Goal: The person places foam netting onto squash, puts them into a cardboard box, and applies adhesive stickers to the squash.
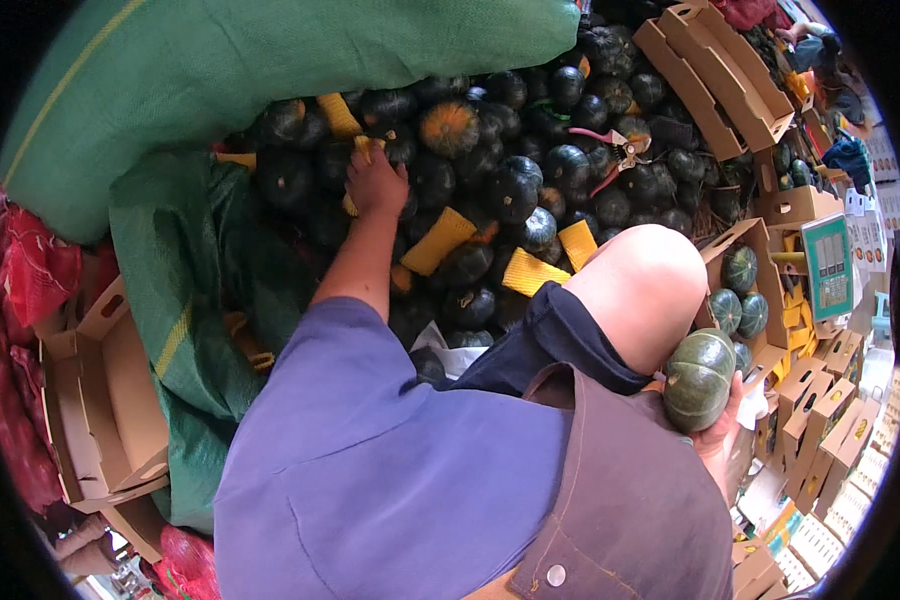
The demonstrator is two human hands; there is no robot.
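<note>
A dark green squash [700, 380] with pale ribs rests in my right hand [718, 432], beside my knee; my fingers cup it from below and the right. My left hand [378, 184] reaches into the heap of dark squashes [515, 190], its fingers curled over a yellow foam net sleeve [368, 146]. Part of that sleeve is hidden under the hand. Other yellow foam net sleeves [438, 241] lie on the heap, one at its upper left and several nearer my knee.
Pink-handled pruning shears [615, 150] lie on the heap. A large green sack [270, 60] borders its far left side. At the right stand a carton of squashes [715, 255], a scale with a green panel [828, 265] and folded cartons [820, 430]. An open carton [120, 400] sits at left.
</note>
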